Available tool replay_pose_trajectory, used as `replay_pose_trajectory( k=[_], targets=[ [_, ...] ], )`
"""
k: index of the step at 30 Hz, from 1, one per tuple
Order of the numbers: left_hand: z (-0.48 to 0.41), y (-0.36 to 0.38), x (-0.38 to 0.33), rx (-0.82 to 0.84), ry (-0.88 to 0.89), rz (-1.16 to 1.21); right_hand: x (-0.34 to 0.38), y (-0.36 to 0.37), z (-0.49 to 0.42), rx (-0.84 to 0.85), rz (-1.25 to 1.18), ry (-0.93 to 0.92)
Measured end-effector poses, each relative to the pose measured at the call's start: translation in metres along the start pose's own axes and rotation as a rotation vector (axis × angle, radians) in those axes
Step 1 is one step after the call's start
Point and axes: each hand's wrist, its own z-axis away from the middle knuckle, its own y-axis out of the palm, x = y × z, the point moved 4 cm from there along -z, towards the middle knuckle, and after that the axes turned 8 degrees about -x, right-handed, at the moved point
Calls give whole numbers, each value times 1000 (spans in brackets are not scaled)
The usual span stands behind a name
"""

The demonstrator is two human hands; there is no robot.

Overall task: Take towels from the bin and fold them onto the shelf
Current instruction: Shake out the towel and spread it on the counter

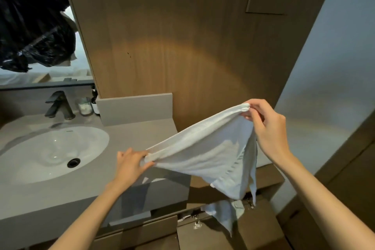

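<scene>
From my end I can read no writing. There is a small mark on the rim of the sink [54, 152] and a label on the dark bottle [95, 102] behind it, both too small to make out.

The towel [205, 152] is white and hangs in the air between the two hands, right of the sink and past the edge of the grey counter [129, 138]. Its top edge is pulled taut on a slant, low on the left and high on the right. The rest sags to a loose point below, with one thin strip trailing down the right side.

The left hand [132, 160] grips the low corner, with its fingers curled round bunched cloth just above the counter's edge. The right hand [265, 126] is raised higher and pinches the other corner between thumb and fingertips, the cloth gathered in a small roll there. Both arms are bare and reach in from the bottom of the view.

Under the hanging point a second towel [221, 213] spills out of an opening with metal hinges (whether that is the bin, I cannot tell).

A black tap [58, 105] and a glass jar [84, 105] stand behind the sink. A black bag [34, 26] shows at top left.
</scene>
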Motion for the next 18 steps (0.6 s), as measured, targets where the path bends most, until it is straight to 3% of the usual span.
replay_pose_trajectory(
  k=[3, 8, 12, 14, 16, 18],
  targets=[
    [4, -25, -20, -96, 96, -99, -10, -37, 1, -39, -28, 38],
    [8, -99, -69, -281, 68, -90, -32, -87, 6, -104, -137, 216],
    [33, -161, -98, -659, 123, -210, -40, -93, 20, -232, -228, 299],
    [45, -159, -94, -610, 132, -278, -60, -78, 38, -167, -234, 393],
    [62, -142, -77, -412, 113, -341, -82, -55, 63, 38, -178, 495],
    [84, -130, -57, -334, 53, -380, -91, -35, 84, 174, -129, 511]
  ],
)
